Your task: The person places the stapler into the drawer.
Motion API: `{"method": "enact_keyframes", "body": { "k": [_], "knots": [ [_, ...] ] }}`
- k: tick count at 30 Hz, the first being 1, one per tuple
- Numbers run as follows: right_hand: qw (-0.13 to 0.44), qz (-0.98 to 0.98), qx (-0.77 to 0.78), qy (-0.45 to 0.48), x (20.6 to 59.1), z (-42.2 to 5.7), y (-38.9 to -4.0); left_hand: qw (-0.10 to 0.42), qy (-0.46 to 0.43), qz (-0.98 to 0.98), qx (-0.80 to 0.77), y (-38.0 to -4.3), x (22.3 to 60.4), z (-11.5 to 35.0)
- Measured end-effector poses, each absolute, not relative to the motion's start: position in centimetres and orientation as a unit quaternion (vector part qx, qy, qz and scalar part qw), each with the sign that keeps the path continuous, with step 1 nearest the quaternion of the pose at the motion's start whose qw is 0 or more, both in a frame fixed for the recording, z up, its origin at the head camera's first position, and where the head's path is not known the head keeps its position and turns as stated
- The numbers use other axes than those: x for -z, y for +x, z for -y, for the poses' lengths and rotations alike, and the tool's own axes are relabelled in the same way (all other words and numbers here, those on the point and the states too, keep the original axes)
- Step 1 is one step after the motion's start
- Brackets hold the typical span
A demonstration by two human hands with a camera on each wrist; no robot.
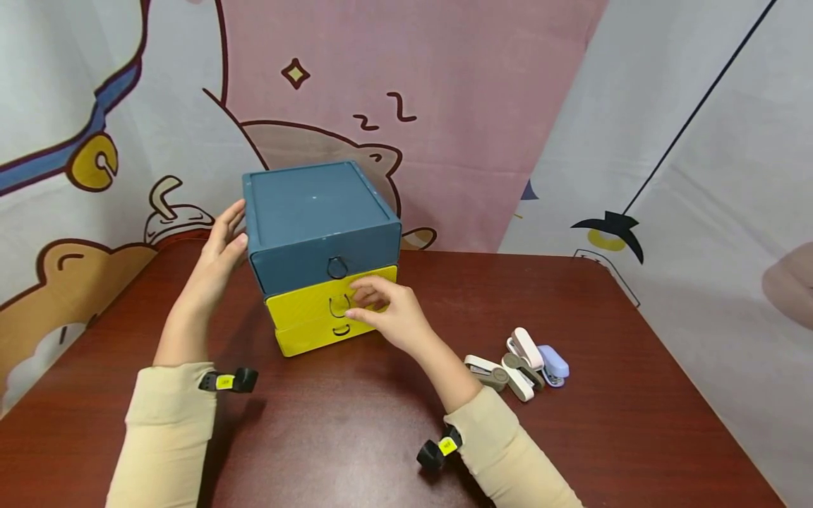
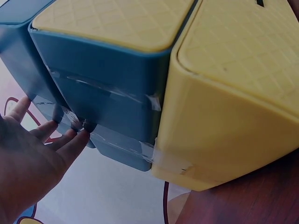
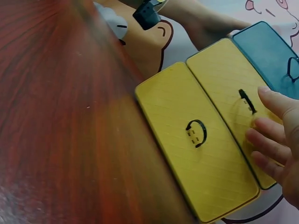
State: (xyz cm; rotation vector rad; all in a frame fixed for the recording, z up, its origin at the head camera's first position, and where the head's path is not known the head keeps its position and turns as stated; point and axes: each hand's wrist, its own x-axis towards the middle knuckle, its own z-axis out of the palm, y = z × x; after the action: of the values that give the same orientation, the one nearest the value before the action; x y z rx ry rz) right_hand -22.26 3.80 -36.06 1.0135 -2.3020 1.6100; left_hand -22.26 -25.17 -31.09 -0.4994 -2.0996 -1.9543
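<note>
A stacked drawer box point(image 1: 311, 204) stands on the table, its top level blue and its two lower fronts yellow. My left hand point(image 1: 212, 275) rests against its left side; in the left wrist view straight fingers point(image 2: 70, 140) touch the blue wall. My right hand point(image 1: 396, 317) is in front of the middle yellow drawer point(image 3: 217, 70), fingers loosely bent and holding nothing. Its fingertips are close to that drawer's black loop handle point(image 3: 247, 101). Below is the bottom yellow drawer point(image 3: 168, 102) with its own black loop point(image 3: 201, 133). Another loop point(image 1: 337, 267) hangs on the blue front.
Several small staplers lie in a cluster right of my right forearm, among them a pink one point(image 1: 526, 348), a blue one point(image 1: 555, 365) and a white-and-grey one point(image 1: 488, 372). A printed cloth point(image 1: 476, 127) hangs behind the reddish-brown table point(image 1: 317, 437). Clear tape point(image 2: 121, 91) runs along the box's side.
</note>
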Motion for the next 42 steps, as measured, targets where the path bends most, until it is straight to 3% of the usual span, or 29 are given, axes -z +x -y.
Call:
{"method": "enact_keyframes", "body": {
  "k": [6, 18, 42],
  "knots": [
    [0.049, 0.792, -0.501, 0.345, 37.0, -3.2, -22.1, 0.117, -0.170, 0.714, 0.669, -22.2, 31.1, 25.2],
    [0.111, 0.811, -0.441, 0.369, 36.9, -3.2, -21.4, 0.115, -0.175, 0.706, 0.676, -22.3, 31.1, 25.0],
    [0.112, 0.783, -0.437, 0.427, 36.4, -6.7, -15.9, 0.116, -0.177, 0.702, 0.680, -22.2, 31.0, 25.1]
  ]
}}
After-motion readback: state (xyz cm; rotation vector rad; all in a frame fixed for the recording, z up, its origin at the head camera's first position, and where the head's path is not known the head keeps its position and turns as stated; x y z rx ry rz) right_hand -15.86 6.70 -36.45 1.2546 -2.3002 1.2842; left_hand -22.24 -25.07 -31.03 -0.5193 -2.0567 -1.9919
